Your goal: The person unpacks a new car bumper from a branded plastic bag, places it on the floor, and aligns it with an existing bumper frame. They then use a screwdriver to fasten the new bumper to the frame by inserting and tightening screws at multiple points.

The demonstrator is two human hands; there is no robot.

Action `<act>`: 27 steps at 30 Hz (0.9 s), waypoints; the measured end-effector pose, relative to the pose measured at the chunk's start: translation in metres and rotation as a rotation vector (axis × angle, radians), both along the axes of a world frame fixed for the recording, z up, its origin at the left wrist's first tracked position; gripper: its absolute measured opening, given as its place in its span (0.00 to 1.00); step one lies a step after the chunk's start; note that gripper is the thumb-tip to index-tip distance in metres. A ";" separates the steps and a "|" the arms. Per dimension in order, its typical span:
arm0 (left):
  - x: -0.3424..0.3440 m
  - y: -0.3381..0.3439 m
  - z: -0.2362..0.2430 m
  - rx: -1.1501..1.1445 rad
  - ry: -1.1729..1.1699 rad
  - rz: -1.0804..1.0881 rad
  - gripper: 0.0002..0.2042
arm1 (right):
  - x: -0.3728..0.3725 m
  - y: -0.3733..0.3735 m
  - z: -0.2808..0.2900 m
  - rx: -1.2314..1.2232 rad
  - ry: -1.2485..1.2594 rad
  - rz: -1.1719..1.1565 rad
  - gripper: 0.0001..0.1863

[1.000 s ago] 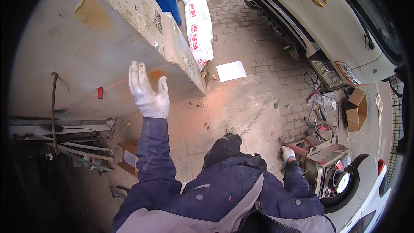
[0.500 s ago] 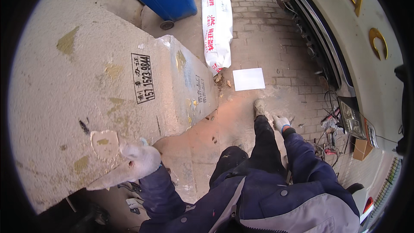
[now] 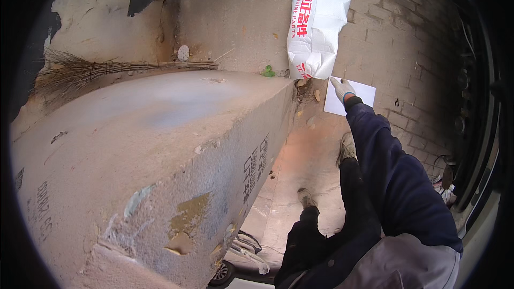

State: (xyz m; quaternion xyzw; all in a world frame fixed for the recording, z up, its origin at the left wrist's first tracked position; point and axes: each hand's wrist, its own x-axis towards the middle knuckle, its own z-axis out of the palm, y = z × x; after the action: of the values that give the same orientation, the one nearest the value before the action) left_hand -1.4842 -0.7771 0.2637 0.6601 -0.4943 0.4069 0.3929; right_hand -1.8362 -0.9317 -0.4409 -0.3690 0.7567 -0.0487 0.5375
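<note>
L hand – hidden, sack [image 3: 318, 18] top cut off

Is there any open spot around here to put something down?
The broad top of the concrete block looks bare. Bare paving lies between the block and the person's shoes. Near the right hand it is crowded: white sheet, white sack, dry leaves.

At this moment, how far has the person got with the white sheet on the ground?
Done: the gloved right hand has reached out over the white sheet lying on the brick paving. In hand: fingers extended at its edge; a grip cannot be confirmed. Left: the sheet lies flat, not lifted.
</note>
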 end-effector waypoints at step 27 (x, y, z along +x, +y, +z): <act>0.000 0.038 0.051 -0.124 0.074 0.068 0.41 | -0.126 -0.008 0.188 -0.070 -0.623 -0.481 0.27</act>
State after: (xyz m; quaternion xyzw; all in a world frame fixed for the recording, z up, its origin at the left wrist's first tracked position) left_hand -1.4840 -0.7391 0.3144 0.6652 -0.4307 0.4253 0.4371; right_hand -1.9625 -0.9396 -0.2533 -0.1669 0.6200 -0.3088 0.7017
